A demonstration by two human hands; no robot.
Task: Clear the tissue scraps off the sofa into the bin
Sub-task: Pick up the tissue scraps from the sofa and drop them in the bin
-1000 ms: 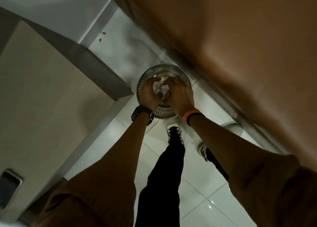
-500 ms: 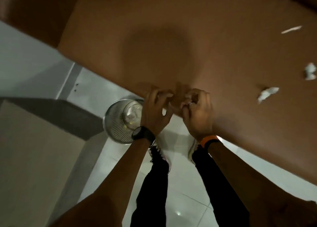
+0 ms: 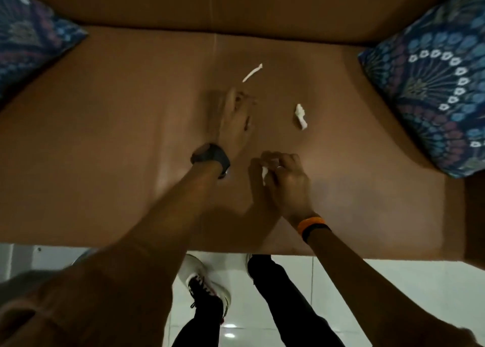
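The brown sofa seat (image 3: 118,142) fills the view. A thin white tissue strip (image 3: 252,72) lies near the seat's middle back, and a crumpled tissue scrap (image 3: 300,116) lies to its right. My left hand (image 3: 234,121), blurred, reaches flat over the seat just below the strip, fingers apart and nothing in it. My right hand (image 3: 282,178) rests nearer the front edge, its fingers pinched on a small white tissue scrap (image 3: 265,173). The bin is almost wholly hidden behind my left arm at the lower left.
Blue patterned cushions sit at both ends of the sofa, one at the left (image 3: 31,39) and one at the right (image 3: 433,97). White tiled floor (image 3: 393,289) runs along the sofa front, where my shoes (image 3: 207,289) stand.
The view swung from the bin on the floor up to the sofa seat. Both hands left the bin; the right closed on a scrap, the left reached toward the strip.
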